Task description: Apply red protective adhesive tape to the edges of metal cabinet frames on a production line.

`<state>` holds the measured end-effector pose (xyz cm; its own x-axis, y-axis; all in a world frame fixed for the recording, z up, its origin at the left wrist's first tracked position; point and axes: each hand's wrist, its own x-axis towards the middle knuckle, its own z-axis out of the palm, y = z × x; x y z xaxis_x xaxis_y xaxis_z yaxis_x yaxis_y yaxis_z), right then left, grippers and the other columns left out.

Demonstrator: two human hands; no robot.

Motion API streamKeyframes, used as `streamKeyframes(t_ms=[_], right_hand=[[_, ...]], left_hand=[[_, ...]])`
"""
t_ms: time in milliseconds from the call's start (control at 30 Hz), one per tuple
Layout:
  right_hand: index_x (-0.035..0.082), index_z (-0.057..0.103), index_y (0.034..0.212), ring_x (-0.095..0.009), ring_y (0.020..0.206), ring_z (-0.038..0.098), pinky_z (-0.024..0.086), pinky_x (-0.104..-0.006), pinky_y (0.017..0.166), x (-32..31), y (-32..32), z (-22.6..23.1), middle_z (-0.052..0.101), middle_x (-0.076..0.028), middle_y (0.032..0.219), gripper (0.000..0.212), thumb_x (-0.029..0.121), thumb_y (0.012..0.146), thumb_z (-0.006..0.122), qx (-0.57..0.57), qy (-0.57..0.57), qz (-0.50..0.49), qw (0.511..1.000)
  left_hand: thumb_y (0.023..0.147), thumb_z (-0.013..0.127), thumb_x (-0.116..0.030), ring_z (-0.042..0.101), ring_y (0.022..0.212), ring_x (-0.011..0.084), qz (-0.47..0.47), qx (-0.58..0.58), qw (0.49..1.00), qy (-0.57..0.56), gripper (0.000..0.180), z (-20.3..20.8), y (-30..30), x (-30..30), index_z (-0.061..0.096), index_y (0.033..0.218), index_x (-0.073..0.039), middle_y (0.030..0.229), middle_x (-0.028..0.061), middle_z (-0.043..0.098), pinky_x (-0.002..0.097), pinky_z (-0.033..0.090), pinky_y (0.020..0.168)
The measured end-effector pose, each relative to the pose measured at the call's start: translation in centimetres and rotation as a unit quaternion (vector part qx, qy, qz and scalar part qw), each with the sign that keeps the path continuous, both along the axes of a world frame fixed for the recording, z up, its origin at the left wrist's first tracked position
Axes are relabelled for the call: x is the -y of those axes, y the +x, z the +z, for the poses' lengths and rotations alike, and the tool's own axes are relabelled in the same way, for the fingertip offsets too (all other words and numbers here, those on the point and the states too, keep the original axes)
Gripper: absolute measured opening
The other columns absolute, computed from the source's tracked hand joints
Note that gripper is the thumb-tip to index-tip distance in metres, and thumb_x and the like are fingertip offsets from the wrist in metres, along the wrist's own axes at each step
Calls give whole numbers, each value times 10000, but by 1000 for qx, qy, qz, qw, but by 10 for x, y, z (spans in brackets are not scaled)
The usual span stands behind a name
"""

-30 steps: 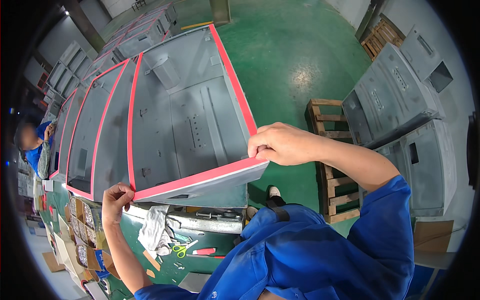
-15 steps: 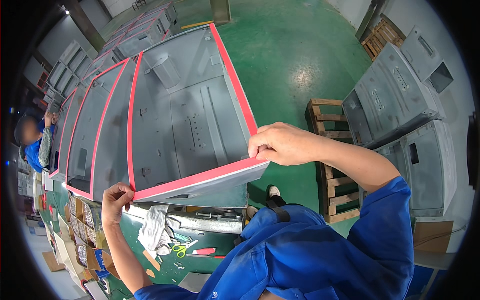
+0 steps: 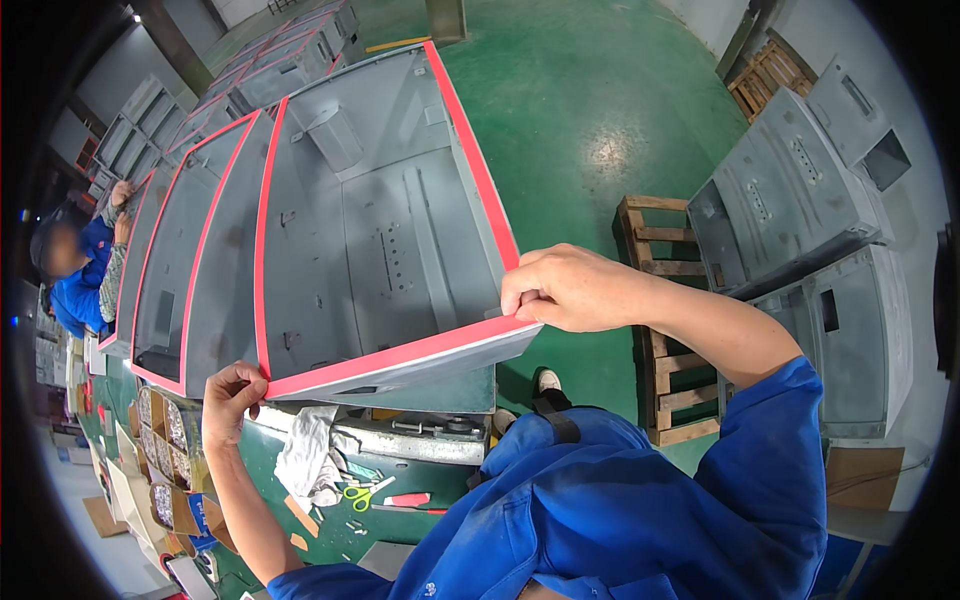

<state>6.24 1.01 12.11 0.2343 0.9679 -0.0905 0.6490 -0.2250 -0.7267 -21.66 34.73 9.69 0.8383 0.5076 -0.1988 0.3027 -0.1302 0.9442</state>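
Observation:
A large grey metal cabinet (image 3: 395,240) lies open side up, its rim edged with red tape. My right hand (image 3: 570,288) is closed in a pinch on the red tape (image 3: 400,353) at the near right corner. At the near left corner my left hand (image 3: 234,402) pinches the other end of the same near strip, thumb and fingers together at the edge. Between both hands the strip runs straight along the near rim. My fingers hide the tape's very ends.
Below the cabinet, a green-topped bench holds a white rag (image 3: 308,455), scissors (image 3: 362,495) and a red-handled tool (image 3: 408,499). Boxes of small parts (image 3: 160,440) stand left. A co-worker (image 3: 85,265) works at the far left. Wooden pallets (image 3: 665,235) and grey cabinets (image 3: 790,190) stand right.
The co-worker at the left has leaned in, with hands and arms shifted. My hands keep their pinch at the two corners; the view has shifted only slightly.

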Motion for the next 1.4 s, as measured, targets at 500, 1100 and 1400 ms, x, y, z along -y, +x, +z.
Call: streamKeyframes(t_ms=[500, 1100, 1400], right_hand=[[8, 584, 804, -189, 653, 567, 441, -304, 598, -1, 5, 0, 585, -104, 773, 57, 9, 757, 552, -30, -22, 8, 999], [10, 589, 799, -178, 642, 568, 440, -293, 580, -1, 4, 1, 582, -97, 757, 51, 9, 755, 563, -32, -24, 2, 999], [22, 576, 806, -193, 636, 565, 443, -303, 578, 2, 1, 0, 554, -80, 724, 59, 10, 751, 560, 3, 6, 1, 1000]], left_hand=[[714, 658, -31, 492, 505, 53, -1, -3, 1000, -1, 73, 0, 1, 0, 587, 698, -35, 631, -5, 534, 172, 350, 388], [709, 667, -33, 491, 503, 56, 5, -2, 1000, -10, 81, -1, -1, -2, 588, 694, -36, 635, -3, 532, 170, 351, 379], [706, 670, -32, 492, 503, 57, 8, -4, 1000, -3, 82, -2, 0, -2, 589, 696, -35, 641, -2, 535, 169, 351, 376]])
